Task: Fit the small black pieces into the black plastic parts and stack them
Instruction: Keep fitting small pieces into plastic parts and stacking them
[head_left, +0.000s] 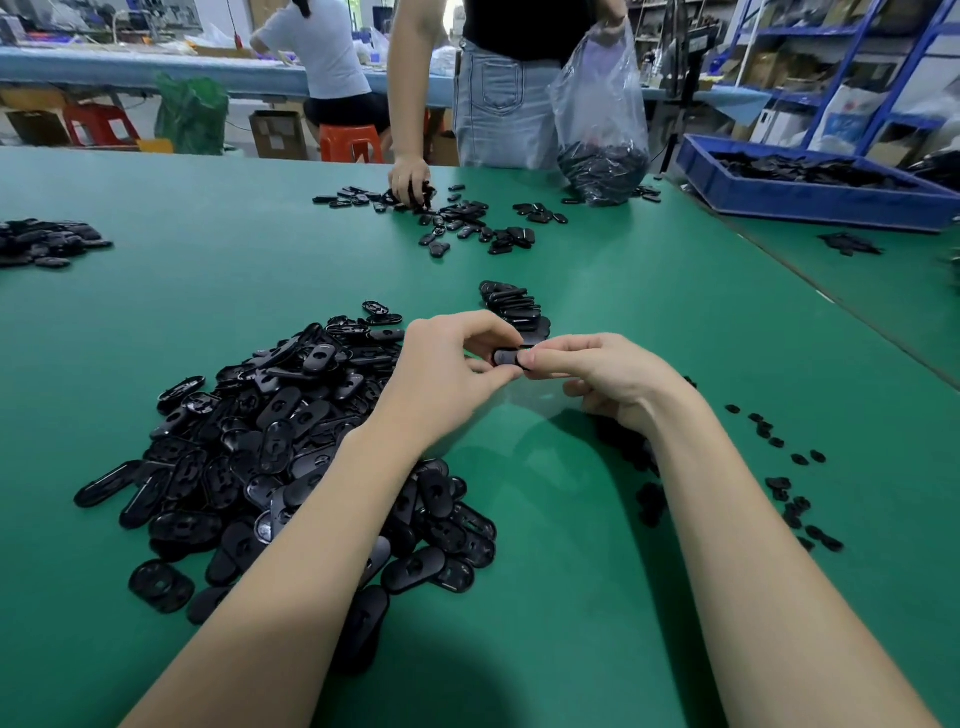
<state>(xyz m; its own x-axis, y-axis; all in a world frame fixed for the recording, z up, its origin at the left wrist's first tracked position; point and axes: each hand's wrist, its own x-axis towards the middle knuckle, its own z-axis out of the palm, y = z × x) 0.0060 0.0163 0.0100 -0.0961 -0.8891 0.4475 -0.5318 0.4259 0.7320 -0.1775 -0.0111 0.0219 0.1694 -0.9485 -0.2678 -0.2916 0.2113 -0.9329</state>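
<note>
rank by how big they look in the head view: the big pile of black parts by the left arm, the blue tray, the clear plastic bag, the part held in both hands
1. big pile of black parts
2. blue tray and clear plastic bag: look alike, and both sit farther from the camera, so unranked
3. held part, pinched between left hand and right hand

— Where is the big pile of parts?
— On the bench, to the left, under the left arm.
— And the small pieces?
— On the right side, spread out.
— What is behind the hands?
— A short stack. Farther back lie more parts, with a bag and a tray to their right.
</note>
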